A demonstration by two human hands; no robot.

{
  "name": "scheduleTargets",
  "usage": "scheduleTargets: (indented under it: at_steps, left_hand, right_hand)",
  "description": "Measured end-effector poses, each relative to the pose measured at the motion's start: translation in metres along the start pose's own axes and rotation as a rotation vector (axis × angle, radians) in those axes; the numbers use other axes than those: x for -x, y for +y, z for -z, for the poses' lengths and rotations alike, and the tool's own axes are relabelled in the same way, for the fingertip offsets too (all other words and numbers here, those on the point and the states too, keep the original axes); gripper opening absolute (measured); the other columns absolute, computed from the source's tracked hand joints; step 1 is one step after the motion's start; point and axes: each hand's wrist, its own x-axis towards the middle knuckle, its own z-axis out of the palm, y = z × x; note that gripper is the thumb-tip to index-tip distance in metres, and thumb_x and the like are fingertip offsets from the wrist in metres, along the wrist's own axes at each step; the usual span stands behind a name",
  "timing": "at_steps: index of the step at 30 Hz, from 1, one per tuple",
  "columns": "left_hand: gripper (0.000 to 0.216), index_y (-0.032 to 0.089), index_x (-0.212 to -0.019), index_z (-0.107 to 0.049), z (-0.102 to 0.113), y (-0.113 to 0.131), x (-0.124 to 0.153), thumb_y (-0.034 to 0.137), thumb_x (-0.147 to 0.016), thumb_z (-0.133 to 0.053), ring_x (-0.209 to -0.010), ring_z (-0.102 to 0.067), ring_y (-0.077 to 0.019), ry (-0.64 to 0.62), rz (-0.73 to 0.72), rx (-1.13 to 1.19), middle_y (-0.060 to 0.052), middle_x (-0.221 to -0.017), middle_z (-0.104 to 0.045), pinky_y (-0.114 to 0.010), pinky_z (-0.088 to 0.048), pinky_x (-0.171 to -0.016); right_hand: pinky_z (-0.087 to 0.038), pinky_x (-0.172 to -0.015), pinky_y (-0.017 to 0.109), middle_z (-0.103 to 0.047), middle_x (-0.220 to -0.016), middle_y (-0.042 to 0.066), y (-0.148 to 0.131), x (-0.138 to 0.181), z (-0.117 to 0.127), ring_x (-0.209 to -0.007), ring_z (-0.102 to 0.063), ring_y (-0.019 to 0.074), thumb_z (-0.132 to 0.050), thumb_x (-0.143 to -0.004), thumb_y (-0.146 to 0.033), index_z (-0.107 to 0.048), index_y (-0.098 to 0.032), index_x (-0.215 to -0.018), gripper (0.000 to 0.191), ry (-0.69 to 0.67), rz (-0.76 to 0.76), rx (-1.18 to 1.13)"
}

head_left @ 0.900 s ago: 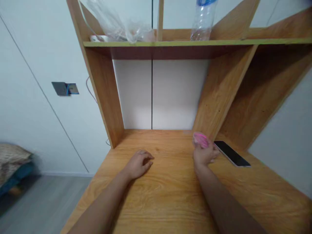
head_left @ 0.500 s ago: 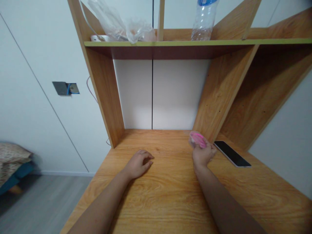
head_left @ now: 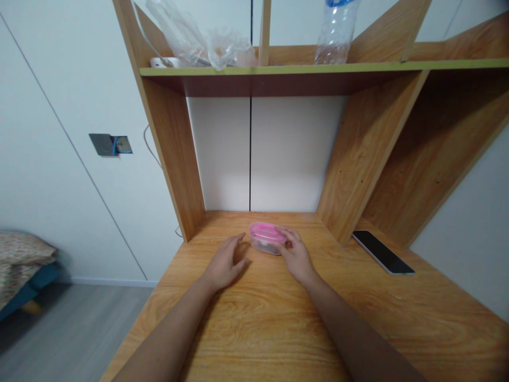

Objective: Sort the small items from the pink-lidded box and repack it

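Observation:
A small oval plastic container [head_left: 265, 245] with a pink lid [head_left: 267, 232] and a see-through body is at the middle of the wooden desk [head_left: 254, 323]. Something pale shows faintly inside it. My right hand [head_left: 296, 256] grips its right end, thumb at the front and fingers behind. My left hand [head_left: 225, 263] is just left of the container, thumb and fingers apart, with a small gap between them and the container. Whether the container's base touches the desk I cannot tell for sure.
A tablet or large phone [head_left: 382, 252] with a dark screen lies at the right beside the upright panel [head_left: 369, 154]. Overhead, the shelf [head_left: 278, 69] carries a crumpled clear plastic bag [head_left: 230, 50], a white device [head_left: 165, 62] and a clear bottle [head_left: 336, 34].
My right hand has brought the pink-lidded container leftward from beside the right panel to the desk's middle. My left hand's fingers have spread wider, facing it.

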Motion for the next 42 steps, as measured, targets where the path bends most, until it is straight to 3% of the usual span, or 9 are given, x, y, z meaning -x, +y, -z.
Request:
scheduleTargets:
  at_steps: [4, 8, 15, 23, 33, 42]
  left_hand:
    - [0.089, 0.021, -0.152, -0.028, 0.0, -0.001, -0.001, 0.038, -0.079, -0.076, -0.135, -0.048, -0.03, 0.057, -0.01, 0.045, -0.016, -0.148, -0.046, -0.049, -0.039, -0.114]
    - [0.093, 0.021, -0.153, -0.029, -0.001, -0.002, 0.0, 0.037, -0.076, -0.079, -0.136, -0.048, -0.0316, 0.045, -0.004, 0.051, -0.016, -0.148, -0.047, -0.051, -0.037, -0.115]
    - [0.084, 0.02, -0.149, -0.035, -0.002, -0.004, 0.002, 0.032, -0.078, -0.077, -0.133, -0.05, -0.0296, -0.007, -0.028, 0.038, -0.016, -0.145, -0.05, -0.047, -0.04, -0.114]
    - [0.085, 0.022, -0.148, -0.037, -0.001, 0.002, 0.001, 0.04, -0.077, -0.079, -0.133, -0.051, -0.0292, -0.012, 0.0, 0.049, -0.014, -0.146, -0.05, -0.047, -0.04, -0.114]
    - [0.099, 0.021, -0.146, -0.039, -0.001, 0.012, 0.001, 0.054, -0.065, -0.085, -0.131, -0.052, -0.032, -0.009, 0.028, 0.023, -0.015, -0.143, -0.052, -0.048, -0.041, -0.112]
    - [0.082, 0.021, -0.134, -0.047, -0.003, 0.02, 0.0, 0.057, -0.069, -0.081, -0.113, -0.063, -0.0301, 0.012, 0.034, -0.053, -0.012, -0.124, -0.061, -0.044, -0.052, -0.094]
  right_hand:
    - [-0.037, -0.115, 0.041, -0.057, -0.13, 0.007, -0.017, 0.007, -0.006, -0.128, -0.051, 0.0228, -0.068, -0.086, -0.027, -0.067, -0.029, -0.127, 0.04, -0.177, 0.019, -0.083]
    - [-0.037, -0.115, 0.042, -0.06, -0.128, 0.007, -0.027, 0.011, -0.009, -0.128, -0.052, 0.0233, -0.069, -0.087, -0.027, -0.069, -0.029, -0.124, 0.037, -0.254, 0.036, -0.138]
    - [-0.042, -0.111, 0.043, -0.061, -0.123, 0.008, -0.025, 0.014, -0.009, -0.123, -0.056, 0.0235, -0.073, -0.083, -0.026, -0.072, -0.027, -0.115, 0.031, -0.251, 0.055, -0.094]
    - [-0.044, -0.109, 0.046, -0.054, -0.135, 0.01, -0.039, 0.018, -0.005, -0.127, -0.053, 0.0269, -0.08, -0.077, -0.028, -0.068, -0.027, -0.121, 0.046, -0.202, 0.226, 0.245]
    - [-0.045, -0.101, 0.048, -0.069, -0.118, 0.008, -0.059, 0.014, 0.001, -0.114, -0.059, 0.0287, -0.08, -0.079, -0.029, -0.069, -0.026, -0.118, 0.04, -0.284, 0.443, 0.491]
    - [-0.047, -0.105, 0.047, -0.07, -0.125, 0.009, -0.055, 0.015, 0.0, -0.12, -0.061, 0.0282, -0.075, -0.084, -0.028, -0.068, -0.023, -0.122, 0.039, -0.282, 0.466, 0.55]
